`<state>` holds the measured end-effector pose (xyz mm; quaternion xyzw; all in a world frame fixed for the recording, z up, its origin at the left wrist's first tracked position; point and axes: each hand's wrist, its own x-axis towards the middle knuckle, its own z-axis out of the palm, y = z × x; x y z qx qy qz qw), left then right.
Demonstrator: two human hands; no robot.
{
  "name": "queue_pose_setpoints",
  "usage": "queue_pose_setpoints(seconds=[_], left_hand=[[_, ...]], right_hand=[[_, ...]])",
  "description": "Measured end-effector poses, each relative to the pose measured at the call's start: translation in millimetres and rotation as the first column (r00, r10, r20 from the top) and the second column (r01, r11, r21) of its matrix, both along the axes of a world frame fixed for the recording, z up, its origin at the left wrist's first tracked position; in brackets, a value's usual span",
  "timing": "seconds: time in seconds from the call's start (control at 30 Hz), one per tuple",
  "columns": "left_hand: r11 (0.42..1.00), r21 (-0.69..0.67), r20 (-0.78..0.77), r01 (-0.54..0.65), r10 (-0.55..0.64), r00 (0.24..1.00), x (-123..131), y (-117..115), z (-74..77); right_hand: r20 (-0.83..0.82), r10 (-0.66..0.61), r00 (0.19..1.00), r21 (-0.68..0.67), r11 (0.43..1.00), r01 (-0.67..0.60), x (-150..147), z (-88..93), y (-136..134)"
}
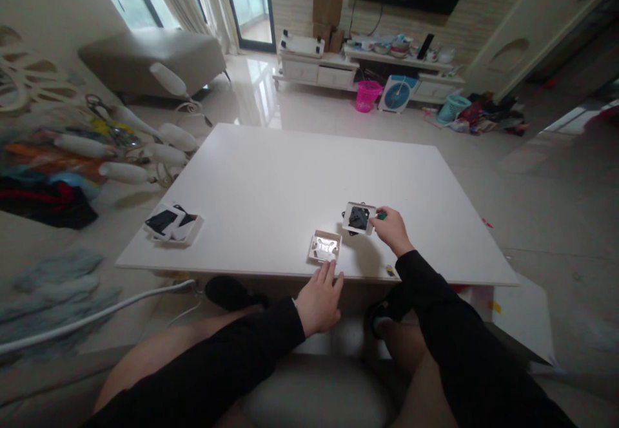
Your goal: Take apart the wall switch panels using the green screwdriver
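My right hand (393,229) holds a square white frame with a black insert (358,218) just above the white table (271,189); a small green item (382,216) shows at its fingertips. My left hand (319,299) rests at the table's near edge with its fingers apart, its fingertips touching a small open white box (325,247). Black sleeves cover both arms.
Two white-and-black panels (173,224) lie at the table's left front corner. A small yellow bit (389,269) sits at the near edge. White bottle-shaped objects (145,151) and clutter lie left; a TV stand (367,70), pink basket (367,95) and fan (398,93) stand behind.
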<state>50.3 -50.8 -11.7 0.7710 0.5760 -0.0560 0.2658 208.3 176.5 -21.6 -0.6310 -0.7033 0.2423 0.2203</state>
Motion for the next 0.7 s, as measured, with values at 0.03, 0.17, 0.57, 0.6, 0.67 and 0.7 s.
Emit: queue_pose_setpoints(seconds=[0.03,0.17,0.57,0.6,0.67,0.7], left_hand=[[1.000,-0.002,0.002,0.000,0.000,1.000,0,0,-0.1],[1.000,-0.005,0.008,-0.004,0.004,1.000,-1,0,0.9],[1.000,-0.011,0.011,0.004,-0.004,1.000,-4,2,2.5],[1.000,-0.011,0.010,0.005,-0.005,1.000,-4,2,2.5],[1.000,-0.010,0.008,0.006,-0.006,1.000,-4,2,2.6],[1.000,-0.011,0.007,0.007,-0.006,1.000,-4,2,2.7]], right_hand=[[0.055,-0.012,0.998,-0.001,1.000,0.012,5,-2.4,2],[0.205,-0.015,0.979,-0.086,0.996,0.033,16,-14.8,4],[0.299,0.045,0.953,-0.208,0.978,0.019,34,-32.2,12],[0.295,0.045,0.954,-0.211,0.977,0.019,34,-32.8,12],[0.278,0.045,0.960,-0.212,0.977,0.016,33,-33.3,12],[0.264,0.046,0.963,-0.213,0.977,0.012,32,-33.4,13]])
